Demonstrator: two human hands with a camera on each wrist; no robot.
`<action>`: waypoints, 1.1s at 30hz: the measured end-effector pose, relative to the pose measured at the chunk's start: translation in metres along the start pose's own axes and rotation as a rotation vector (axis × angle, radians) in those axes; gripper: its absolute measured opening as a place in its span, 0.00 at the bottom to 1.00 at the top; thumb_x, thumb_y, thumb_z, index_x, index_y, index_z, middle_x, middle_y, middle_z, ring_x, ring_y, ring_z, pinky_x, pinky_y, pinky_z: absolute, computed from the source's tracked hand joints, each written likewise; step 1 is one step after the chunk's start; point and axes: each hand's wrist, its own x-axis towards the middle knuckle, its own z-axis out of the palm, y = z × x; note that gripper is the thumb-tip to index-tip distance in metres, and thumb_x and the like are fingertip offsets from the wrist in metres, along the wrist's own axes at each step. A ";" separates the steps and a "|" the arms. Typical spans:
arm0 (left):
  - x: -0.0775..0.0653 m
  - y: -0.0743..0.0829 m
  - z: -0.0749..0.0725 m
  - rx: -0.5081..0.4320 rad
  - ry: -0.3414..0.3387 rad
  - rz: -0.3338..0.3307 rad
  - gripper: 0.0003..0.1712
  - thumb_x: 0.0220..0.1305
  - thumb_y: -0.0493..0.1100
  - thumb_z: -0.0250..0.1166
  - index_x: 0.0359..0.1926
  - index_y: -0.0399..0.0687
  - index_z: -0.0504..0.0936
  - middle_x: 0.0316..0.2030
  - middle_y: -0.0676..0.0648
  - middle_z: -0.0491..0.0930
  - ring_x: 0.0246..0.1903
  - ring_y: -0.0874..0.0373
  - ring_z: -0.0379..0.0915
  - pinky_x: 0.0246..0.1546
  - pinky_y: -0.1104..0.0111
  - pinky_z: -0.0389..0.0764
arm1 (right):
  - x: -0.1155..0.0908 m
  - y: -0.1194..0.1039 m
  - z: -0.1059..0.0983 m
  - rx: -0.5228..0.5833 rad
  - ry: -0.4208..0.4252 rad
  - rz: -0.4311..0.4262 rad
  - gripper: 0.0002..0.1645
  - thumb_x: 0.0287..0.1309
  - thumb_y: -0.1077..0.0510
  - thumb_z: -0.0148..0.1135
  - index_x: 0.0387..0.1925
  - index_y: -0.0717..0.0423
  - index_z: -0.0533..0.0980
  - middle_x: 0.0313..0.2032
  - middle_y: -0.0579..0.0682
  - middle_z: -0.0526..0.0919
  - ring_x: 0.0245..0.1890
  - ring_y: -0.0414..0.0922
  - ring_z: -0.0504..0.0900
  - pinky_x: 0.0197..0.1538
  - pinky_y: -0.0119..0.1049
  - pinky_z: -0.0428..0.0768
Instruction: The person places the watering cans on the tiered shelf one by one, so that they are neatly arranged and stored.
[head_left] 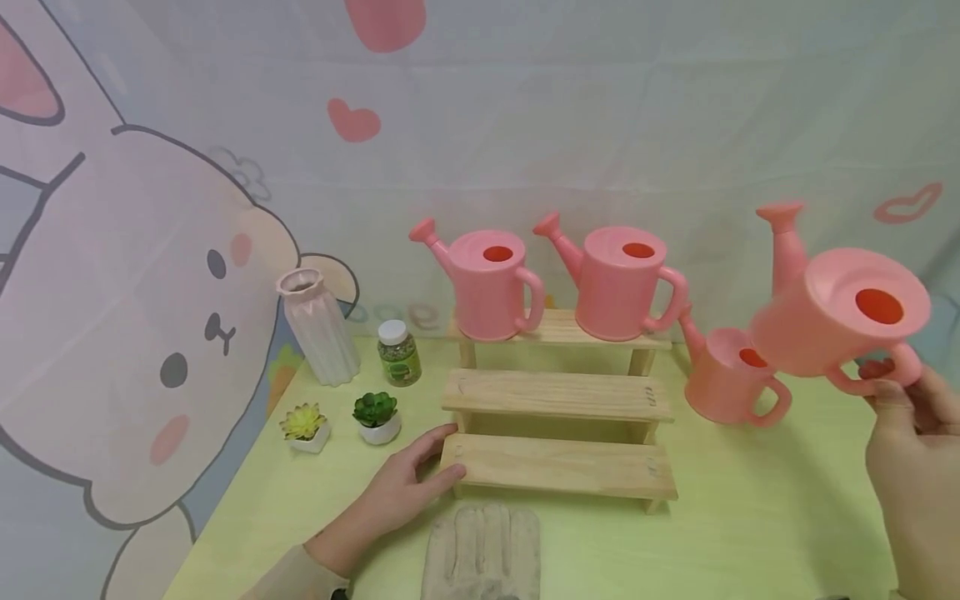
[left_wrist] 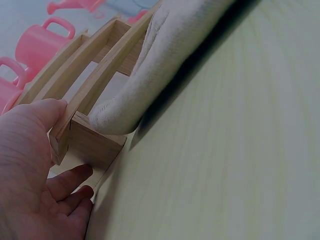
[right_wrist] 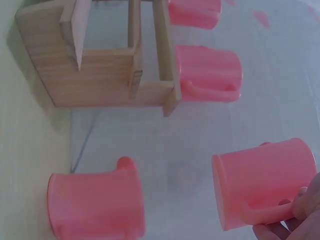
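My right hand (head_left: 911,425) grips the handle of a pink watering can (head_left: 840,312), lifted in the air at the right and tilted. A second watering can (head_left: 723,379) stands on the table below it, beside a three-step wooden stand (head_left: 558,396). Two more, a left can (head_left: 487,287) and a right can (head_left: 618,283), sit on the top step with spouts to the left. My left hand (head_left: 408,479) holds the left end of the bottom step; in the left wrist view the thumb (left_wrist: 50,110) lies on the board and the fingers (left_wrist: 72,182) reach below it.
Left of the stand are a pale ribbed vase (head_left: 322,329), a white-lidded jar (head_left: 399,354), a green potted succulent (head_left: 377,417) and a yellow-green one (head_left: 305,427). A grey hand-shaped cushion (head_left: 483,550) lies in front. A printed rabbit curtain (head_left: 600,125) hangs behind.
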 end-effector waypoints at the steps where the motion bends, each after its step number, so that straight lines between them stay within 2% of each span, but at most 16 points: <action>1: 0.000 0.000 0.000 0.000 -0.001 0.001 0.35 0.67 0.60 0.67 0.72 0.68 0.67 0.65 0.51 0.79 0.70 0.56 0.70 0.74 0.62 0.67 | -0.004 -0.004 0.002 0.049 -0.006 -0.003 0.18 0.67 0.55 0.67 0.56 0.55 0.84 0.40 0.37 0.89 0.43 0.31 0.85 0.39 0.16 0.75; 4: 0.000 0.000 0.000 0.004 0.003 0.000 0.35 0.68 0.60 0.67 0.72 0.68 0.67 0.65 0.50 0.79 0.70 0.55 0.70 0.75 0.60 0.67 | -0.018 -0.017 0.009 0.185 -0.039 -0.040 0.19 0.65 0.59 0.68 0.56 0.60 0.83 0.43 0.44 0.90 0.45 0.37 0.85 0.45 0.18 0.77; 8: -0.001 -0.001 0.000 0.005 0.003 -0.004 0.35 0.68 0.60 0.67 0.72 0.67 0.67 0.66 0.50 0.79 0.71 0.55 0.70 0.75 0.58 0.66 | -0.036 -0.032 0.021 0.344 -0.131 -0.197 0.21 0.63 0.67 0.66 0.57 0.73 0.79 0.40 0.51 0.90 0.44 0.42 0.86 0.52 0.22 0.83; 10: -0.001 -0.001 0.000 0.001 0.001 -0.002 0.35 0.68 0.60 0.67 0.72 0.67 0.67 0.66 0.50 0.78 0.71 0.55 0.70 0.75 0.56 0.66 | -0.045 -0.036 0.030 0.454 -0.179 -0.284 0.22 0.61 0.74 0.65 0.56 0.80 0.76 0.36 0.54 0.90 0.41 0.44 0.88 0.52 0.28 0.86; 12: -0.001 0.000 0.000 0.001 0.000 -0.001 0.35 0.68 0.60 0.67 0.72 0.67 0.67 0.66 0.50 0.78 0.71 0.55 0.70 0.75 0.55 0.66 | -0.054 -0.039 0.039 0.497 -0.209 -0.354 0.22 0.58 0.78 0.64 0.55 0.83 0.75 0.33 0.54 0.91 0.36 0.44 0.88 0.48 0.27 0.86; 17: -0.001 0.003 0.000 0.009 0.004 -0.005 0.35 0.67 0.60 0.68 0.73 0.67 0.67 0.65 0.50 0.79 0.71 0.56 0.70 0.76 0.55 0.66 | -0.073 -0.043 0.060 0.446 -0.273 -0.443 0.23 0.53 0.82 0.65 0.53 0.83 0.77 0.35 0.51 0.93 0.33 0.39 0.90 0.34 0.19 0.82; 19: -0.001 0.004 0.000 0.010 0.007 -0.011 0.36 0.67 0.60 0.68 0.73 0.67 0.67 0.66 0.50 0.79 0.71 0.56 0.70 0.76 0.55 0.65 | -0.080 -0.043 0.068 0.431 -0.318 -0.449 0.23 0.53 0.83 0.64 0.53 0.82 0.77 0.36 0.49 0.93 0.34 0.37 0.91 0.36 0.18 0.83; 22: -0.001 0.005 0.000 0.012 0.009 -0.014 0.36 0.67 0.59 0.68 0.73 0.66 0.68 0.67 0.49 0.77 0.72 0.56 0.69 0.76 0.55 0.65 | -0.089 -0.041 0.081 0.422 -0.402 -0.460 0.24 0.53 0.84 0.63 0.54 0.81 0.77 0.38 0.47 0.93 0.35 0.36 0.91 0.41 0.22 0.85; 23: -0.001 0.004 0.001 0.013 0.010 -0.013 0.36 0.67 0.59 0.68 0.73 0.66 0.68 0.68 0.49 0.77 0.72 0.56 0.69 0.76 0.55 0.65 | -0.091 -0.040 0.086 0.381 -0.423 -0.477 0.24 0.53 0.84 0.63 0.54 0.79 0.77 0.39 0.46 0.92 0.36 0.35 0.91 0.41 0.20 0.84; 24: -0.001 0.004 0.001 0.017 0.011 -0.013 0.36 0.67 0.60 0.68 0.73 0.65 0.68 0.68 0.49 0.76 0.72 0.55 0.68 0.76 0.55 0.65 | -0.094 -0.040 0.091 0.373 -0.451 -0.495 0.24 0.53 0.84 0.62 0.54 0.79 0.78 0.39 0.46 0.92 0.41 0.36 0.91 0.43 0.21 0.85; 27: -0.001 0.004 0.001 0.021 0.013 -0.011 0.36 0.67 0.60 0.68 0.73 0.64 0.68 0.69 0.49 0.75 0.72 0.55 0.68 0.76 0.55 0.65 | -0.101 -0.040 0.105 0.257 -0.499 -0.551 0.26 0.52 0.83 0.65 0.55 0.74 0.80 0.40 0.44 0.92 0.43 0.35 0.90 0.46 0.21 0.84; 30: 0.000 0.003 0.001 0.021 0.014 -0.014 0.36 0.67 0.61 0.68 0.73 0.66 0.68 0.68 0.50 0.76 0.72 0.56 0.68 0.76 0.56 0.65 | -0.108 -0.041 0.117 0.135 -0.533 -0.563 0.26 0.53 0.78 0.68 0.55 0.66 0.82 0.40 0.36 0.91 0.43 0.33 0.90 0.37 0.19 0.83; 31: 0.000 0.002 0.001 0.020 0.013 -0.016 0.36 0.66 0.61 0.68 0.72 0.67 0.68 0.68 0.50 0.76 0.72 0.57 0.68 0.76 0.56 0.65 | -0.110 -0.040 0.121 0.079 -0.539 -0.558 0.26 0.54 0.76 0.70 0.56 0.62 0.83 0.39 0.33 0.91 0.38 0.31 0.89 0.31 0.19 0.81; 33: 0.001 0.001 0.001 0.021 0.012 -0.015 0.36 0.66 0.61 0.68 0.72 0.69 0.68 0.67 0.51 0.77 0.72 0.57 0.69 0.76 0.57 0.66 | -0.113 -0.039 0.129 0.043 -0.577 -0.540 0.26 0.55 0.73 0.71 0.56 0.57 0.84 0.39 0.31 0.90 0.37 0.29 0.89 0.23 0.22 0.75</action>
